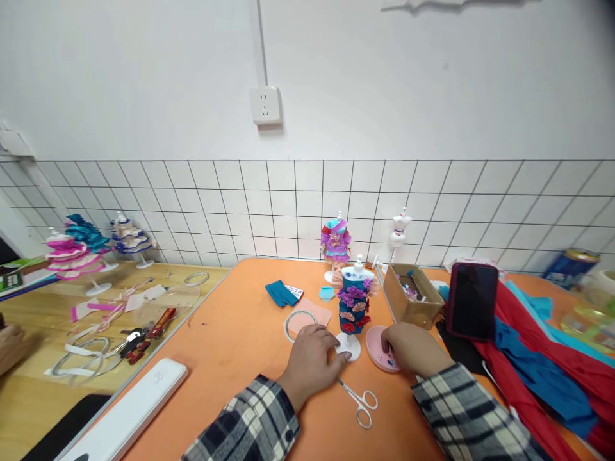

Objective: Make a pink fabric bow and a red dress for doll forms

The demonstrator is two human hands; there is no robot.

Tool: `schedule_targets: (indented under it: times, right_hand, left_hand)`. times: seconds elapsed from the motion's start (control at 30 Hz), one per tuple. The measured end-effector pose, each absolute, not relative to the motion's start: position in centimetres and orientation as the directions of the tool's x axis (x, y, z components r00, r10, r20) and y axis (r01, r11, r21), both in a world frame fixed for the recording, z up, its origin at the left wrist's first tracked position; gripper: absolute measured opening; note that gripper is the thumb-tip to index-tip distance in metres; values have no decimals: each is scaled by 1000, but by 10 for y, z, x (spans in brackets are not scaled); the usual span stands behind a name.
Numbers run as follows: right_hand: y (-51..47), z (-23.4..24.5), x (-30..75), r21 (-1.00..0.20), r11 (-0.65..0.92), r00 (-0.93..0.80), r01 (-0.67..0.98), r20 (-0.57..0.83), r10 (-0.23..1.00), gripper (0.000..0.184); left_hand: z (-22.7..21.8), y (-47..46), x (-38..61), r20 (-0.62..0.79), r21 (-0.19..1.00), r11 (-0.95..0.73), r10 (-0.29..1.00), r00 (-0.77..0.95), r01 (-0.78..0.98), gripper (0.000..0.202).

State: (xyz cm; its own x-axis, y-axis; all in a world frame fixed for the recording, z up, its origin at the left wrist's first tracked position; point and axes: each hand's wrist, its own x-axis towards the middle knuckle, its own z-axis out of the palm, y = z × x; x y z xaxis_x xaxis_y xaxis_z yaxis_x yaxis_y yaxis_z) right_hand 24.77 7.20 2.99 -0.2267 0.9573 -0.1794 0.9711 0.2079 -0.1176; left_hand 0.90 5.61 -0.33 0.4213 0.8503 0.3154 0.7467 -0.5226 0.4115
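A small white dress form (358,275) stands upright in a blue strapless dress trimmed with purple, peach and red fabric flowers. My left hand (310,358) is at its round white base (348,346), thumb at the front edge and bent fingers at the left, gripping it. To the right, my right hand (414,349) reaches into a shallow pink dish (375,352) holding tiny beads. Its fingertips are pinched together in the dish; whatever is between them is too small to see. Small silver scissors (364,402) lie in front of my left hand.
Behind stand a purple-dressed form (335,240) and a bare form (400,230). A cardboard box (413,298), a phone (473,299) and red fabric (521,333) fill the right side. Teal fabric (280,293) and a tape roll (288,330) lie left. Another person's hand (12,346) is far left.
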Motion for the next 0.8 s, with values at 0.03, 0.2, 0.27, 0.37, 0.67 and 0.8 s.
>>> schedule_targets:
  times: [0.03, 0.2, 0.27, 0.37, 0.67, 0.8]
  right_hand:
    - [73, 28, 246, -98, 204, -218, 974, -174, 960, 24]
    - [75, 27, 248, -53, 205, -211, 977, -166, 963, 22]
    - [73, 32, 249, -37, 183, -187, 982, -201, 961, 21]
    - [69, 38, 245, -15, 169, -168, 985, -233, 958, 21]
    - [73, 23, 244, -32, 212, -214, 977, -222, 951, 21]
    - [72, 24, 243, -28, 223, -224, 974, -219, 950, 21]
  left_hand:
    - [-3, 56, 8, 313, 412, -514, 855, 413, 752, 20]
    - [-4, 57, 6, 303, 407, -482, 873, 383, 776, 22]
    - [-5, 58, 6, 303, 399, -472, 877, 373, 786, 24]
    - [-6, 59, 6, 299, 392, -464, 881, 367, 795, 26]
    - [-7, 58, 6, 315, 394, -482, 871, 377, 783, 26]
    - [-7, 58, 6, 325, 394, -490, 866, 381, 778, 28]
